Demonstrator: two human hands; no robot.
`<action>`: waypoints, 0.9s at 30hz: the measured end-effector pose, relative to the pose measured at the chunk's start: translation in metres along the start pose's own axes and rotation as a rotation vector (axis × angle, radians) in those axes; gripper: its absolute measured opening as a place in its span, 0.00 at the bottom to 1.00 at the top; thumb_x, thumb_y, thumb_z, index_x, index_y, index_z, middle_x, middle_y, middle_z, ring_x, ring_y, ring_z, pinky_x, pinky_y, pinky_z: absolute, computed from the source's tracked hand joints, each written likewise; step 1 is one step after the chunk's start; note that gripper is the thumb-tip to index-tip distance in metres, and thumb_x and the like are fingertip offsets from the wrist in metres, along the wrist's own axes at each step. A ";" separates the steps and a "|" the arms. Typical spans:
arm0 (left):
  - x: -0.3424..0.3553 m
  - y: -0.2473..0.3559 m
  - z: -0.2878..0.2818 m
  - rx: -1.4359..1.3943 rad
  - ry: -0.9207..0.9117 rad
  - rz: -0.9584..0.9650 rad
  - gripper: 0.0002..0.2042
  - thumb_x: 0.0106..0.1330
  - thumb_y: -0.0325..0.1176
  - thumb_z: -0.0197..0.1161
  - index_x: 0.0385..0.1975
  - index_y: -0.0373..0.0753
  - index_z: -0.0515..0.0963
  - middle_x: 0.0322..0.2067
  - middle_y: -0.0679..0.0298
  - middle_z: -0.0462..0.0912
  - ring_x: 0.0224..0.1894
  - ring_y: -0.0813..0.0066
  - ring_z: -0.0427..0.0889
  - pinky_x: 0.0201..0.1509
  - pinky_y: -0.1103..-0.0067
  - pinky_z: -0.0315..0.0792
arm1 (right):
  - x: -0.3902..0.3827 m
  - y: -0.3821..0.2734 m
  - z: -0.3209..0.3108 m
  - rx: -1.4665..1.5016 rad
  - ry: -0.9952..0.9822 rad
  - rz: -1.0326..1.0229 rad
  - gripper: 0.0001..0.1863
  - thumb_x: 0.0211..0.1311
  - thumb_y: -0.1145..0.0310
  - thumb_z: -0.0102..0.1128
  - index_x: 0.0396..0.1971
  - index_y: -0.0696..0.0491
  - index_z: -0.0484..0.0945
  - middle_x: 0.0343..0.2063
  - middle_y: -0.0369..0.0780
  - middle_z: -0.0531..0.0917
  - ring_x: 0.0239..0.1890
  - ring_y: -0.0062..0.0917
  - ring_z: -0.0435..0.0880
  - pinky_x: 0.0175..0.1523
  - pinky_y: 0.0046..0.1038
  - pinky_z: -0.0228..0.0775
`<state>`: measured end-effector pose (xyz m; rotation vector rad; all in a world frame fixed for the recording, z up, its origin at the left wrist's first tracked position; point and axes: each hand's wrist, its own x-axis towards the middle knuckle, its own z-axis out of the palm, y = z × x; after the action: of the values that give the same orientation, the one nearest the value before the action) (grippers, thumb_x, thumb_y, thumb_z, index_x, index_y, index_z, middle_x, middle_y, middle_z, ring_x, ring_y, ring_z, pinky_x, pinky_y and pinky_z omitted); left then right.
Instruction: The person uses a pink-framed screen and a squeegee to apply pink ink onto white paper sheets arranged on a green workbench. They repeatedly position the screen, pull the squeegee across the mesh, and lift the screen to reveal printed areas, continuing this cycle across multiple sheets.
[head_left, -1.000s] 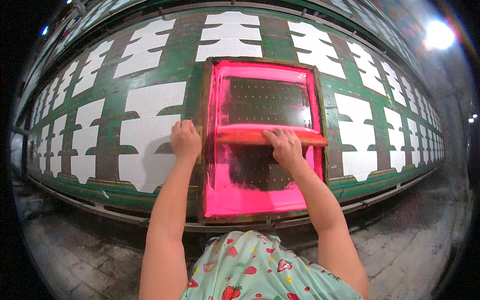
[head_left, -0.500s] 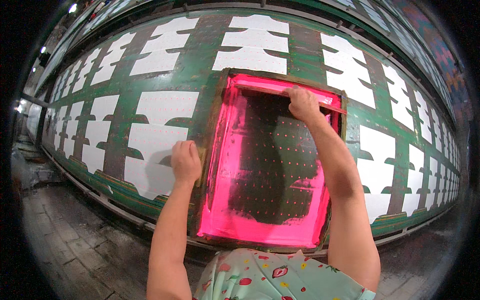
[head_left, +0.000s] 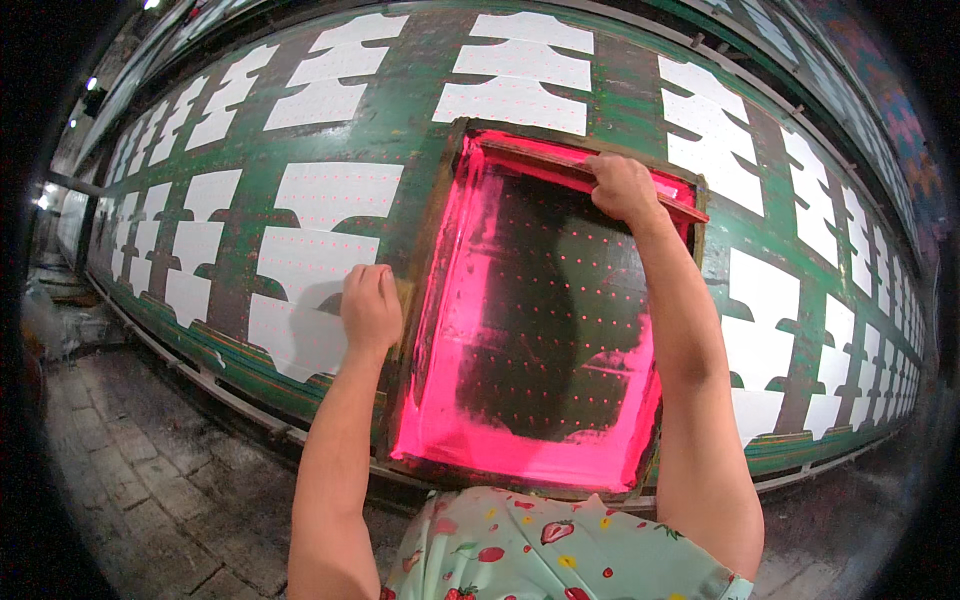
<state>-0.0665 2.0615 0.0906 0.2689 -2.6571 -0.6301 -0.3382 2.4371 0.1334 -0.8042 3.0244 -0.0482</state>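
Note:
A wooden-framed printing screen lies on the long green table, its mesh dark in the middle with rows of small pink dots. Bright pink ink coats its margins, thickest along the near end. Across the far end sits a squeegee, pink-smeared, its right tip over the frame's right side. My right hand is closed around the squeegee's top edge. At the frame's left side, my left hand has its fingers curled on a wooden piece attached there; the fingertips are partly hidden.
White cut fabric pieces with faint pink dots lie in rows over the green table, on both sides and beyond the screen. A rail runs along the table's near edge. Grey paving shows below at left.
The squeegee has lifted and tilted slightly at the far end, its right tip now over the frame's side, still in my right hand. My left hand keeps its place at the frame.

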 end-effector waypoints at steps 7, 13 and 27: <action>-0.002 -0.009 0.005 -0.035 -0.009 0.016 0.10 0.80 0.34 0.58 0.44 0.36 0.84 0.43 0.51 0.84 0.50 0.45 0.83 0.56 0.55 0.77 | -0.084 -0.051 -0.004 0.108 0.037 -0.074 0.18 0.61 0.72 0.63 0.50 0.44 0.90 0.45 0.47 0.91 0.49 0.48 0.92 0.56 0.49 0.86; -0.002 -0.014 0.008 -0.066 -0.033 0.007 0.11 0.81 0.37 0.57 0.42 0.38 0.84 0.44 0.50 0.85 0.51 0.43 0.83 0.54 0.53 0.78 | -0.200 -0.124 -0.011 0.144 0.016 -0.054 0.18 0.59 0.74 0.65 0.48 0.44 0.91 0.44 0.45 0.91 0.49 0.45 0.92 0.56 0.46 0.86; -0.002 -0.015 0.007 -0.029 -0.143 -0.045 0.17 0.83 0.47 0.54 0.46 0.41 0.84 0.47 0.48 0.86 0.53 0.41 0.86 0.57 0.50 0.80 | -0.430 -0.290 -0.011 0.173 -0.042 0.012 0.22 0.56 0.74 0.68 0.54 0.48 0.87 0.47 0.41 0.87 0.52 0.41 0.87 0.59 0.43 0.80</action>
<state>-0.0666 2.0511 0.0770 0.2863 -2.7825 -0.7269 0.1792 2.3993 0.1553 -0.7615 2.9336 -0.2851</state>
